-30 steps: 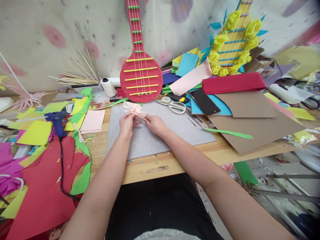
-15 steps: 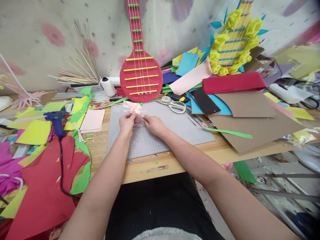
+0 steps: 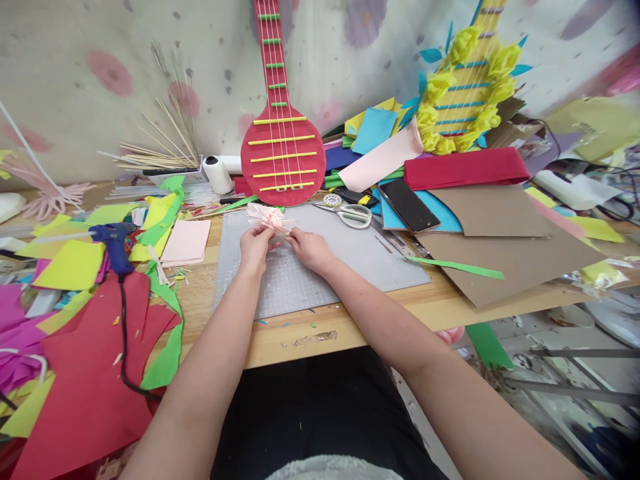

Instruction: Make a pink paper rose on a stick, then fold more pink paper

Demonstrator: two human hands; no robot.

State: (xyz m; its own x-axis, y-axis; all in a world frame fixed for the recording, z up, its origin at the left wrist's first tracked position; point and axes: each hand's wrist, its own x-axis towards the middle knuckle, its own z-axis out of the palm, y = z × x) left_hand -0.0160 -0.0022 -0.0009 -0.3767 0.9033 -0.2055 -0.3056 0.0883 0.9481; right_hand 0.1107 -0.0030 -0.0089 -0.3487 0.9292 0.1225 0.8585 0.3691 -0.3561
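A pale pink crepe-paper flower [image 3: 270, 216] is held above the grey cutting mat [image 3: 350, 267], its petals pointing away from me. My left hand [image 3: 256, 248] pinches its base from the left, fingers closed. From the right, my right hand [image 3: 309, 247] is closed on a thin part at the flower's lower end, perhaps its stem; the fingertips hide most of it. Cut sheets of pale pink paper [image 3: 186, 241] lie left of the mat. Beyond the hands stands a red paper lute [image 3: 283, 160] with yellow and green bars and white strings.
White-handled scissors [image 3: 355, 215] and a phone [image 3: 410, 205] lie at the back right, near brown cardboard [image 3: 515, 257]. On the left, a blue glue gun [image 3: 116, 245] rests among paper scraps. A yellow paper lute [image 3: 465, 93] with flowers leans at the wall.
Both hands stay almost in the same place with the pink flower between them. The whole view has shifted very slightly.
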